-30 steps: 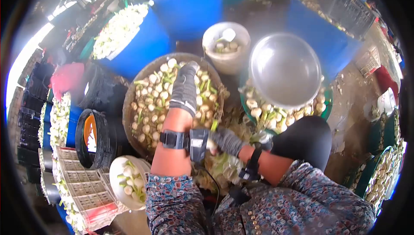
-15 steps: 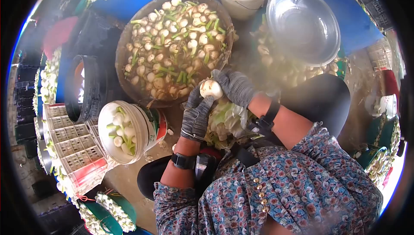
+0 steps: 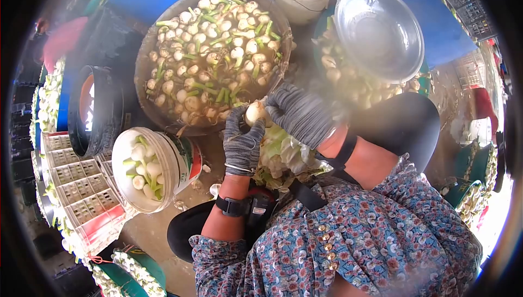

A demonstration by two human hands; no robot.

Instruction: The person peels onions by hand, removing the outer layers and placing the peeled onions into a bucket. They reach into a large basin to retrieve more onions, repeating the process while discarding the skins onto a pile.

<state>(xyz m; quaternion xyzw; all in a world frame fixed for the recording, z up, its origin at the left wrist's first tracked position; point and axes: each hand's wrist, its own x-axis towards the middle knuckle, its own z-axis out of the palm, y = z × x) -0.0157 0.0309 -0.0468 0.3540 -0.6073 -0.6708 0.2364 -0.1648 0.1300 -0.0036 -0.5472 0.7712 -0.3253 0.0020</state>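
My gloved left hand (image 3: 242,143) is closed around a pale onion (image 3: 254,113) with its thumb and fingers, just off the near rim of a large round tub (image 3: 143,87). My gloved right hand (image 3: 305,113) has its fingers bent against the onion's right side; its fingertips are partly hidden. Water in the tub holds many onions (image 3: 237,52) with cut green stalks, some with brown skins. Below my hands, in my lap, lies a heap of pale green and white peelings (image 3: 286,152).
On the left, a white bucket (image 3: 121,180) holds peeled onions, beside stacked plastic crates (image 3: 81,188) and a black bucket (image 3: 103,117). Another white bucket (image 3: 302,4) stands at the back. A metal bowl (image 3: 378,30) rests over more onions (image 3: 340,71) on the right.
The onion has turned, so its brown-streaked face no longer shows. My right hand has rolled over, with the back of the glove more in view. The whole view has shifted slightly.
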